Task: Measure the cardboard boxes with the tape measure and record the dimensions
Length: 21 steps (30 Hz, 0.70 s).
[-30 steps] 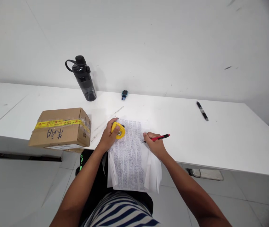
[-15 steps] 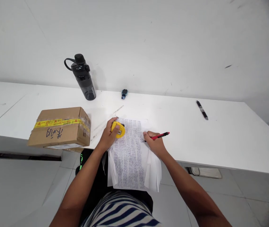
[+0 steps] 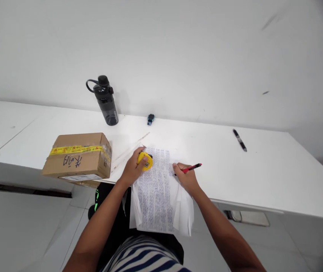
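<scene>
My left hand [image 3: 133,168] is closed around a yellow tape measure [image 3: 147,162], which rests over the upper left part of a sheet of paper [image 3: 154,200]. Columns of dense bluish writing fill the sheet, and it hangs over the table's front edge with its lower sides folded. In my right hand [image 3: 187,179] is a red and black pen [image 3: 191,168], gripped between thumb and fingers. Its tip points at the paper's right side, beyond the written columns; whether it touches I cannot tell.
A cardboard box [image 3: 78,160] with yellow tape sits on the white table [image 3: 212,166] at the left. Behind it stands a dark water bottle [image 3: 107,104]. A watch [image 3: 150,119] lies near the wall, and a black pen [image 3: 239,140] lies at the right.
The camera view has shifted slightly, so the table and its objects appear lower. Both hands keep their holds on the tape measure and the pen, at nearly the same places on the paper.
</scene>
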### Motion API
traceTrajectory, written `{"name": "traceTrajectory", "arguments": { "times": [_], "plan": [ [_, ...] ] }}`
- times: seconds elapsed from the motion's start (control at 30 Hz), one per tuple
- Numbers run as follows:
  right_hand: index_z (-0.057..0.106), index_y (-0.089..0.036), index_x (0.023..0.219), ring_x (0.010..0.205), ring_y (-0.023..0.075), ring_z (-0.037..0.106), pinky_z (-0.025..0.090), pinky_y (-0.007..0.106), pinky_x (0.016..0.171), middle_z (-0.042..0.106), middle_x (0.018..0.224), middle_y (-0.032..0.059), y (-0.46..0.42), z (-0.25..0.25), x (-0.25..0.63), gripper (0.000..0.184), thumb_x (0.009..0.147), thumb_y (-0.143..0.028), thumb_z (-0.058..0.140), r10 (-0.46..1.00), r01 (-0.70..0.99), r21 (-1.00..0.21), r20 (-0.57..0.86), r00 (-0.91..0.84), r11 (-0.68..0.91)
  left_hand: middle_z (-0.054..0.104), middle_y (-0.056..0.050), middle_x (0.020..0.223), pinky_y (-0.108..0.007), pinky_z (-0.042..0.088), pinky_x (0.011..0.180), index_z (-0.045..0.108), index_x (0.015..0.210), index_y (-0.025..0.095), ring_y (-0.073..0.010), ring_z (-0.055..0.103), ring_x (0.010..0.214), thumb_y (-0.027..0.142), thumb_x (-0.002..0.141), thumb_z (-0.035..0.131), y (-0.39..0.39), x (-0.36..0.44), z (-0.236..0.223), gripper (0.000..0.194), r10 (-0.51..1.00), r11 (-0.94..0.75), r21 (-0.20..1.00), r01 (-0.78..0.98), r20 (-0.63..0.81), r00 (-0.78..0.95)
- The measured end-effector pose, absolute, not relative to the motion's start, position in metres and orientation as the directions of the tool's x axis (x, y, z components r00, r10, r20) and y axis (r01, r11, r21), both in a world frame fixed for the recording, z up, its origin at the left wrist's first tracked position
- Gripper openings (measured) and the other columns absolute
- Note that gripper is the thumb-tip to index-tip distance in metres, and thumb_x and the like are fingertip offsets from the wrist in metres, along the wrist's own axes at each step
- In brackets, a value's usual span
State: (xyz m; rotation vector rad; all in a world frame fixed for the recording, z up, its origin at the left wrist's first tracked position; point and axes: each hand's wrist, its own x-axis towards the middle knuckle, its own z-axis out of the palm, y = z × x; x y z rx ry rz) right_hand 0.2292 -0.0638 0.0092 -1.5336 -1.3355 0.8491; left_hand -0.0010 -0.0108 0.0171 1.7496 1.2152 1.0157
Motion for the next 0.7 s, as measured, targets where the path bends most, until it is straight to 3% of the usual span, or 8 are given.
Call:
{"name": "traceTrajectory", "arguments": {
  "times": [0.13,0.23,0.3,0.43,0.5,0.53,0.6,0.7],
  "plan": [
    [0.042,-0.023,0.053,0.052,0.0157,0.043,0.037,0.029,0.051,0.043,0.05,-0.0018,-0.063,0.011,0.224,0.048,0.087,-0.056,0.048,0.963,0.443,-0.892,0.196,0.185,0.096,0.06,-0.009,0.123,-0.04,0.044,0.097,0.05,0.127,0.023,-0.0248,0.059,0.11,0.043,0.09,0.051,-0.023,-0.002,0.018,0.042,0.943,-0.313,0.839,0.445,0.22,0.249],
    [0.064,-0.021,0.084,0.08,0.0243,0.06,0.05,0.038,0.073,0.064,0.084,0.0082,-0.056,0.0,0.224,0.032,0.087,-0.051,0.053,0.89,0.567,-0.792,0.405,0.209,0.227,0.064,-0.009,0.114,-0.042,0.046,0.092,0.053,0.12,0.021,-0.0254,0.06,0.102,0.041,0.087,0.055,-0.031,-0.003,0.017,0.038,0.945,-0.324,0.836,0.442,0.267,0.187],
    [0.063,-0.021,0.106,0.091,0.0272,0.062,0.051,0.045,0.08,0.06,0.109,0.0136,-0.048,-0.009,0.226,0.035,0.089,-0.047,0.049,0.881,0.637,-0.727,0.447,0.156,0.256,0.064,-0.009,0.112,-0.042,0.046,0.091,0.054,0.115,0.022,-0.0258,0.06,0.1,0.041,0.085,0.057,-0.041,-0.007,0.022,0.035,0.927,-0.374,0.822,0.43,0.347,0.141],
    [0.049,-0.021,0.134,0.117,0.0386,0.053,0.046,0.061,0.089,0.04,0.143,0.0211,-0.043,0.001,0.215,0.054,0.086,-0.047,0.047,0.938,0.697,-0.689,0.34,0.068,0.199,0.065,-0.009,0.098,-0.043,0.047,0.084,0.058,0.099,0.024,-0.0261,0.06,0.092,0.046,0.084,0.057,-0.077,-0.022,0.044,0.026,0.826,-0.556,0.74,0.378,0.541,0.156],
    [0.037,-0.027,0.144,0.128,0.0372,0.046,0.045,0.059,0.094,0.036,0.149,0.0179,-0.055,0.027,0.195,0.068,0.082,-0.05,0.056,0.956,0.542,-0.792,0.28,-0.086,0.28,0.064,-0.01,0.096,-0.043,0.047,0.082,0.056,0.095,0.026,-0.0261,0.06,0.091,0.05,0.085,0.055,-0.098,-0.03,0.057,0.026,0.764,-0.639,0.697,0.325,0.626,0.157],
    [0.028,-0.032,0.148,0.131,0.0329,0.045,0.045,0.054,0.098,0.036,0.15,0.0138,-0.065,0.044,0.181,0.074,0.083,-0.05,0.059,0.939,0.407,-0.855,0.233,-0.254,0.322,0.063,-0.011,0.098,-0.044,0.047,0.082,0.055,0.095,0.026,-0.0264,0.06,0.093,0.052,0.086,0.053,-0.108,-0.033,0.063,0.028,0.735,-0.671,0.679,0.298,0.664,0.139],
    [0.02,-0.035,0.151,0.136,0.0295,0.041,0.039,0.048,0.106,0.04,0.15,0.0116,-0.087,0.078,0.147,0.093,0.075,-0.05,0.073,0.77,0.16,-0.931,0.166,-0.616,0.329,0.06,-0.013,0.105,-0.046,0.048,0.083,0.051,0.101,0.029,-0.0271,0.059,0.098,0.056,0.087,0.049,-0.125,-0.041,0.072,0.031,0.687,-0.712,0.652,0.261,0.723,0.068],
    [0.032,-0.031,0.146,0.128,0.0302,0.051,0.045,0.043,0.102,0.044,0.147,0.0132,-0.112,0.116,0.093,0.095,0.067,-0.055,0.079,0.693,-0.071,-0.952,0.266,-0.67,0.296,0.051,-0.014,0.125,-0.052,0.045,0.093,0.044,0.113,0.032,-0.0284,0.053,0.114,0.057,0.089,0.043,-0.142,-0.062,0.086,0.034,0.648,-0.704,0.65,0.285,0.753,-0.115]
  ]
}}
